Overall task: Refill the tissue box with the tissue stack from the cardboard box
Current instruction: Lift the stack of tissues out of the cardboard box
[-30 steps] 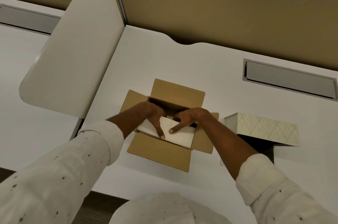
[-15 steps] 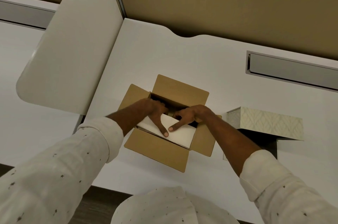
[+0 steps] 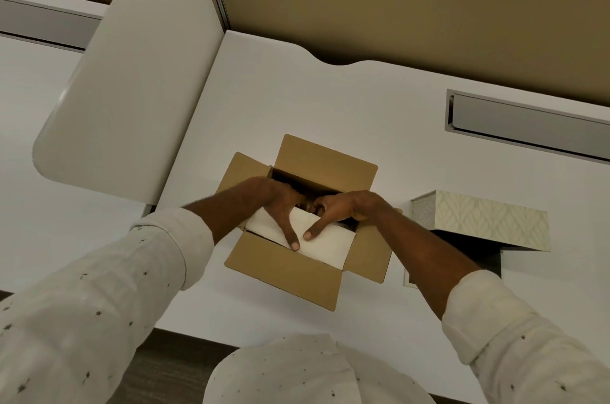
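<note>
I see both hands in the open cardboard box (image 3: 298,266) at desk (image 3: 297,100) centre: left hand (image 3: 280,205) and right hand (image 3: 343,210) grasp the white tissue stack (image 3: 325,243), thumbs pressed on top. The tissue box (image 3: 485,220) sits at three o'clock.

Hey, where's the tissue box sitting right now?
In the head view the patterned tissue box sits on the white desk at the right, just beyond the open cardboard box and beside the right forearm.
</note>
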Action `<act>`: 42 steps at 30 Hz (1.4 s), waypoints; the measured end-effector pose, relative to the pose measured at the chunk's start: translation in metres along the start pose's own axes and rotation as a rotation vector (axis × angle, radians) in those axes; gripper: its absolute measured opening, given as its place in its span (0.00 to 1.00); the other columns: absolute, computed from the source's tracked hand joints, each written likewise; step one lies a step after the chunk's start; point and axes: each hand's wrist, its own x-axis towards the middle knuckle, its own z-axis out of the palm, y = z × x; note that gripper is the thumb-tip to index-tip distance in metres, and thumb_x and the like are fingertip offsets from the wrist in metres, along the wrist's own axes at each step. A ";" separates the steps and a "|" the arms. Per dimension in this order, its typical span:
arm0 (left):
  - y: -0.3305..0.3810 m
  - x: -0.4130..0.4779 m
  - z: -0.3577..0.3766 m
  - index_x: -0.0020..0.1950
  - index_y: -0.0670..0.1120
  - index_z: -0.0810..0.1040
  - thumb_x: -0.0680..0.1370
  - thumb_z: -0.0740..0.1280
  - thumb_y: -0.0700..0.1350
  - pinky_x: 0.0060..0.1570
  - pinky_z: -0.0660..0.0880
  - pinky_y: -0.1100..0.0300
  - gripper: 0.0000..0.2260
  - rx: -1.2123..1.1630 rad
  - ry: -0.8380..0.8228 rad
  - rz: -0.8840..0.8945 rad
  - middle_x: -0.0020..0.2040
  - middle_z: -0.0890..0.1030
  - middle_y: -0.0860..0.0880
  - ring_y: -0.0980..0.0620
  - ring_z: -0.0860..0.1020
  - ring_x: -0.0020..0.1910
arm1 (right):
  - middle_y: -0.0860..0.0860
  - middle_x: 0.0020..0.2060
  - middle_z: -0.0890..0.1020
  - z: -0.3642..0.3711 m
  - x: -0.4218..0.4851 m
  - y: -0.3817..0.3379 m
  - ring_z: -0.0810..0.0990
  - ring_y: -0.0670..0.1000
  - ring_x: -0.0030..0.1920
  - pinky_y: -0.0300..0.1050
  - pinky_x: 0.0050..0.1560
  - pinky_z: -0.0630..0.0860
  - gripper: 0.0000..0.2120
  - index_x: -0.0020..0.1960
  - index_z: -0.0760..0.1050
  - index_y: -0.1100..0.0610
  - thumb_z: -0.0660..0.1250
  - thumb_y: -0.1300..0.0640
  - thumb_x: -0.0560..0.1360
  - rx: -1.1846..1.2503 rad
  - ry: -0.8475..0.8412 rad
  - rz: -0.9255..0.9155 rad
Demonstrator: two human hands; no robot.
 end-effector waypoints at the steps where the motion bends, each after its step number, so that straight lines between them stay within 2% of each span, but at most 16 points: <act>1: -0.001 -0.001 -0.001 0.73 0.56 0.69 0.54 0.74 0.76 0.64 0.76 0.48 0.51 -0.009 0.008 0.030 0.69 0.76 0.52 0.48 0.77 0.64 | 0.50 0.56 0.85 0.000 -0.002 0.000 0.85 0.52 0.55 0.52 0.59 0.82 0.34 0.62 0.76 0.52 0.83 0.42 0.62 -0.010 -0.003 -0.020; 4: -0.009 -0.007 -0.002 0.72 0.56 0.71 0.59 0.75 0.74 0.63 0.76 0.52 0.45 -0.029 0.061 0.105 0.68 0.76 0.52 0.50 0.76 0.62 | 0.46 0.55 0.84 0.005 -0.007 -0.002 0.84 0.49 0.54 0.48 0.56 0.82 0.36 0.63 0.76 0.49 0.82 0.38 0.59 -0.084 0.018 -0.086; 6: -0.014 -0.013 0.000 0.71 0.55 0.71 0.61 0.76 0.71 0.61 0.75 0.55 0.43 -0.029 0.087 0.152 0.67 0.76 0.52 0.50 0.76 0.62 | 0.43 0.55 0.82 0.011 -0.011 -0.005 0.82 0.46 0.53 0.44 0.52 0.81 0.36 0.62 0.74 0.47 0.81 0.36 0.59 -0.132 0.091 -0.145; 10: -0.026 -0.029 0.008 0.72 0.54 0.69 0.63 0.77 0.68 0.58 0.75 0.56 0.41 0.065 0.156 0.182 0.65 0.78 0.52 0.50 0.78 0.60 | 0.44 0.60 0.78 0.019 -0.019 -0.008 0.77 0.47 0.57 0.48 0.58 0.78 0.40 0.66 0.69 0.47 0.80 0.34 0.60 -0.263 0.222 -0.275; 12: -0.037 -0.040 0.014 0.69 0.54 0.70 0.64 0.75 0.68 0.57 0.75 0.55 0.39 0.128 0.299 0.196 0.63 0.80 0.52 0.51 0.78 0.57 | 0.45 0.62 0.77 0.021 -0.025 -0.005 0.76 0.48 0.59 0.50 0.59 0.77 0.45 0.69 0.64 0.46 0.79 0.33 0.59 -0.399 0.255 -0.290; 14: -0.047 -0.049 0.022 0.69 0.54 0.71 0.64 0.74 0.69 0.58 0.76 0.53 0.38 0.140 0.472 0.237 0.62 0.80 0.52 0.51 0.78 0.57 | 0.46 0.63 0.77 0.024 -0.030 0.002 0.77 0.50 0.58 0.51 0.56 0.77 0.46 0.71 0.61 0.46 0.78 0.34 0.59 -0.516 0.364 -0.317; 17: -0.057 -0.053 0.031 0.72 0.55 0.68 0.64 0.74 0.69 0.63 0.70 0.55 0.40 0.083 0.615 0.295 0.64 0.79 0.52 0.51 0.76 0.60 | 0.47 0.61 0.78 0.029 -0.035 0.010 0.76 0.49 0.54 0.45 0.48 0.76 0.46 0.71 0.59 0.45 0.76 0.36 0.60 -0.513 0.541 -0.384; 19: -0.061 -0.053 0.034 0.74 0.55 0.65 0.66 0.73 0.68 0.70 0.65 0.53 0.41 0.063 0.665 0.315 0.67 0.78 0.52 0.51 0.74 0.64 | 0.46 0.61 0.77 0.031 -0.037 0.013 0.73 0.46 0.52 0.40 0.44 0.72 0.46 0.71 0.57 0.43 0.75 0.36 0.60 -0.456 0.614 -0.424; 22: -0.067 -0.055 0.036 0.75 0.56 0.62 0.67 0.72 0.70 0.75 0.60 0.50 0.42 0.029 0.707 0.309 0.70 0.75 0.53 0.52 0.71 0.68 | 0.46 0.64 0.74 0.033 -0.039 0.017 0.72 0.46 0.57 0.39 0.48 0.71 0.47 0.72 0.55 0.41 0.75 0.36 0.61 -0.371 0.701 -0.481; 26: -0.074 -0.063 0.039 0.75 0.59 0.62 0.64 0.71 0.75 0.65 0.66 0.59 0.44 -0.053 0.756 0.271 0.67 0.74 0.57 0.57 0.71 0.63 | 0.45 0.63 0.74 0.033 -0.047 0.021 0.74 0.47 0.57 0.44 0.53 0.79 0.48 0.72 0.52 0.37 0.77 0.39 0.61 -0.230 0.787 -0.524; 31: -0.078 -0.063 0.039 0.70 0.60 0.66 0.61 0.71 0.77 0.58 0.70 0.62 0.43 -0.139 0.741 0.221 0.64 0.74 0.58 0.62 0.68 0.58 | 0.47 0.62 0.76 0.029 -0.055 0.021 0.77 0.47 0.60 0.47 0.58 0.81 0.49 0.70 0.54 0.38 0.81 0.43 0.60 -0.053 0.773 -0.570; 35: -0.073 -0.066 0.040 0.67 0.66 0.66 0.60 0.77 0.72 0.60 0.71 0.64 0.40 -0.416 0.810 0.219 0.64 0.73 0.65 0.64 0.71 0.61 | 0.43 0.63 0.74 0.021 -0.063 0.029 0.76 0.46 0.64 0.47 0.62 0.79 0.50 0.72 0.58 0.41 0.85 0.46 0.60 0.298 0.746 -0.622; 37: -0.068 -0.069 0.035 0.68 0.65 0.67 0.60 0.80 0.68 0.60 0.72 0.65 0.41 -0.589 0.821 0.255 0.64 0.74 0.66 0.65 0.72 0.63 | 0.45 0.63 0.77 0.019 -0.068 0.032 0.77 0.49 0.64 0.52 0.61 0.80 0.49 0.72 0.59 0.41 0.85 0.46 0.60 0.502 0.713 -0.618; 40: -0.064 -0.078 0.029 0.73 0.61 0.66 0.63 0.83 0.59 0.59 0.76 0.65 0.42 -0.804 0.792 0.296 0.63 0.76 0.58 0.63 0.75 0.62 | 0.51 0.65 0.75 0.019 -0.070 0.029 0.77 0.54 0.65 0.54 0.60 0.81 0.43 0.71 0.63 0.43 0.83 0.48 0.63 0.736 0.662 -0.621; 42: -0.060 -0.086 0.028 0.74 0.57 0.67 0.66 0.82 0.52 0.56 0.80 0.60 0.40 -1.029 0.824 0.319 0.62 0.78 0.51 0.55 0.77 0.61 | 0.54 0.66 0.75 0.021 -0.072 0.024 0.77 0.55 0.65 0.48 0.55 0.82 0.41 0.72 0.65 0.49 0.80 0.48 0.63 0.891 0.634 -0.607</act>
